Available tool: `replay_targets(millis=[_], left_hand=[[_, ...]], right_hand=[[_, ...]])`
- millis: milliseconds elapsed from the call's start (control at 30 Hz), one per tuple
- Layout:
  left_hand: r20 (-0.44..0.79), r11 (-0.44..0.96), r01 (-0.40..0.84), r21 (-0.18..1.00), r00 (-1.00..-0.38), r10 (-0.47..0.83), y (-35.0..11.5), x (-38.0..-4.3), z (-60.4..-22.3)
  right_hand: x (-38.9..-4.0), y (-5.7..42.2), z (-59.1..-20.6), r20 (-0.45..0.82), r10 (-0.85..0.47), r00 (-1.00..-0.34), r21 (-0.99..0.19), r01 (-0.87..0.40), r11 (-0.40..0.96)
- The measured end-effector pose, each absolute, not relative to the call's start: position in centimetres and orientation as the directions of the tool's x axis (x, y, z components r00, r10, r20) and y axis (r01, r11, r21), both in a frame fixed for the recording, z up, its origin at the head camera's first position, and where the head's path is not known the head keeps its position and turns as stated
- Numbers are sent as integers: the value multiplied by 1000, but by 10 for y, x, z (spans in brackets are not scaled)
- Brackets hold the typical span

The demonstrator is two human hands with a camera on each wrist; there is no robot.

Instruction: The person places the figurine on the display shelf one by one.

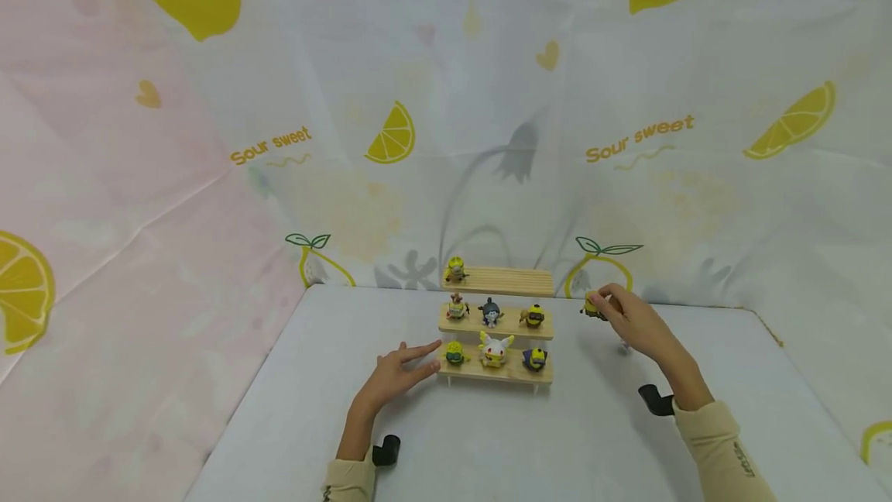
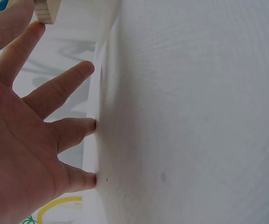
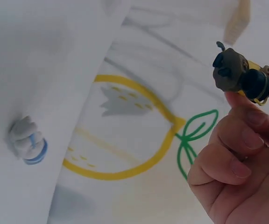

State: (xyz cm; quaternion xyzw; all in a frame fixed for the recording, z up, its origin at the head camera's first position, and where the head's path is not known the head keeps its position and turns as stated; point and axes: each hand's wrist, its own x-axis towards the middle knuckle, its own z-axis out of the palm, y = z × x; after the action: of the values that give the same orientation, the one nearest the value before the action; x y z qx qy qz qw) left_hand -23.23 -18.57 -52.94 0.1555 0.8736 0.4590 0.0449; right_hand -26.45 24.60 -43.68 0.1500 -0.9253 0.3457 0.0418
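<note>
My right hand (image 1: 637,324) pinches a small yellow and dark minion-like figurine (image 3: 242,77) between thumb and fingers, held above the table to the right of a three-tier wooden display stand (image 1: 516,280). Spread and straight, the fingers of my left hand (image 1: 393,376) reach the left end of the stand's lowest shelf. One yellow figurine (image 1: 456,269) stands at the left of the top shelf. On the middle shelf are a figurine with a reddish top (image 1: 457,307), a dark-hatted one (image 1: 491,313) and a yellow one (image 1: 533,316). The bottom shelf carries a green-yellow figurine (image 1: 454,353), a white-eared one (image 1: 494,350) and a blue-yellow one (image 1: 536,359).
A small white figurine with a blue band (image 3: 29,141) lies on the white tabletop (image 1: 488,448), below my right hand. Behind the table hangs a lemon-printed cloth (image 1: 446,60). Black curved pieces (image 1: 656,400) sit at both wrists.
</note>
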Motion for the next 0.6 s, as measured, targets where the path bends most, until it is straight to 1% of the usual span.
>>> replay_targets(millis=[333,600], left_hand=[[62,536,226,813,-950,307,-186,-232,-529],[59,541,224,811,-951,305,-185,-232,-529]], right_hand=[[-275,219,-406,287,-289,-913,-651,-407,641],[-290,195,-394,268,-341,-901,-669,-429,607]])
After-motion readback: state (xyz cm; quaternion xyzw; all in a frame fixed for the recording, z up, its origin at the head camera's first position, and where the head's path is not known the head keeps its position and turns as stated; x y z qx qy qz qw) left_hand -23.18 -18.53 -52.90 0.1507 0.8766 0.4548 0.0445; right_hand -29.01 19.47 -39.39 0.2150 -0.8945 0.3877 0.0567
